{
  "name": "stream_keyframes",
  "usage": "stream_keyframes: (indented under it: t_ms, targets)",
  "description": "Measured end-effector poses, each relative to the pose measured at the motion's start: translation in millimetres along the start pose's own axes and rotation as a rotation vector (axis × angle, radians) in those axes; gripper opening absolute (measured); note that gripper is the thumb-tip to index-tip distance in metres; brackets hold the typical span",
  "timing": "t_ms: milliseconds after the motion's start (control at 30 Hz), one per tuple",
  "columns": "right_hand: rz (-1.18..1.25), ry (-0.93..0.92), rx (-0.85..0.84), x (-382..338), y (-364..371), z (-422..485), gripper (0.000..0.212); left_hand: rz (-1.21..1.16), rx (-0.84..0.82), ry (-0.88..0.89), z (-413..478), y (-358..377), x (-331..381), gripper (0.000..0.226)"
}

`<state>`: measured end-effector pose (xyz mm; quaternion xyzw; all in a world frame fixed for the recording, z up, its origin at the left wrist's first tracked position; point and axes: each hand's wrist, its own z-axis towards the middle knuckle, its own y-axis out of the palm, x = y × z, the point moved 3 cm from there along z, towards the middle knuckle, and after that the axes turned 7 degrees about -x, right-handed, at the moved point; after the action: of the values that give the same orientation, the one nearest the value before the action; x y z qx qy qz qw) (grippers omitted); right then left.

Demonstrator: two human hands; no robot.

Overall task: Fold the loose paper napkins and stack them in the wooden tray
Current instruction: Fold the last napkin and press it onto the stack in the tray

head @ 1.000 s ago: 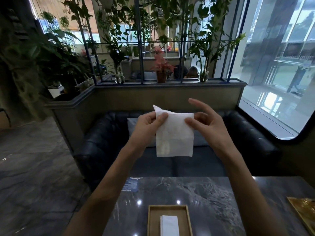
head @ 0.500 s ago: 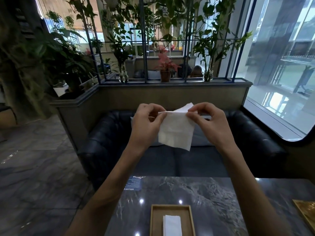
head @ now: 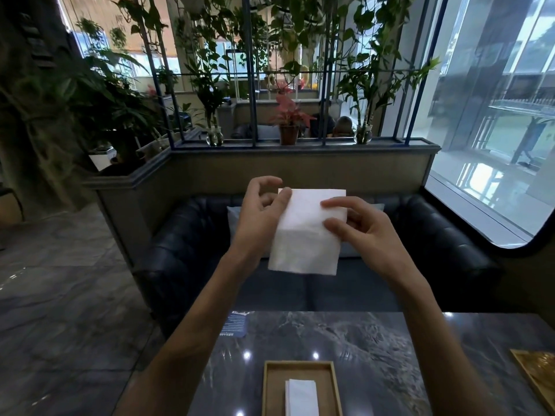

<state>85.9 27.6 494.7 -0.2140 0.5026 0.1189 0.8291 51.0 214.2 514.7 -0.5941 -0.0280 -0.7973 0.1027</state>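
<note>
I hold a white paper napkin [head: 306,235] up in the air above the table, folded into a rough square. My left hand [head: 259,219] pinches its upper left edge with the thumb in front. My right hand [head: 357,228] grips its right side, fingers laid across the upper right corner. Below, near the bottom edge of the view, a wooden tray [head: 270,385] rests on the table, with a narrow stack of folded white napkins [head: 301,397] lying inside it.
The dark marble table [head: 375,349] has a blue card [head: 235,325] at its far left corner and a golden tray [head: 540,376] at the right edge. A black leather sofa [head: 186,250] stands behind the table, with a planter ledge above it.
The napkin went from a loose sheet held by its top corners to a flatter folded square. Both hands shifted their grip and dropped slightly lower.
</note>
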Motion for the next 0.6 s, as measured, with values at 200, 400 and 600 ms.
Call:
stream_keyframes:
  t_ms: [200,400,600]
  targets:
    - [-0.034,0.075,0.133,-2.8,-7.7,3.2,0.017,-0.019,-0.366,-0.014,-16.2,0.5,-15.1,0.051]
    - [-0.048,0.065,-0.082,-11.0,-3.2,7.1,0.049,0.156,-0.183,0.148,-11.5,-7.9,-5.1,0.023]
    - [-0.404,-0.001,0.104,-13.9,-4.8,9.8,0.010,0.418,-0.122,0.193,-9.5,-8.9,-0.6,0.009]
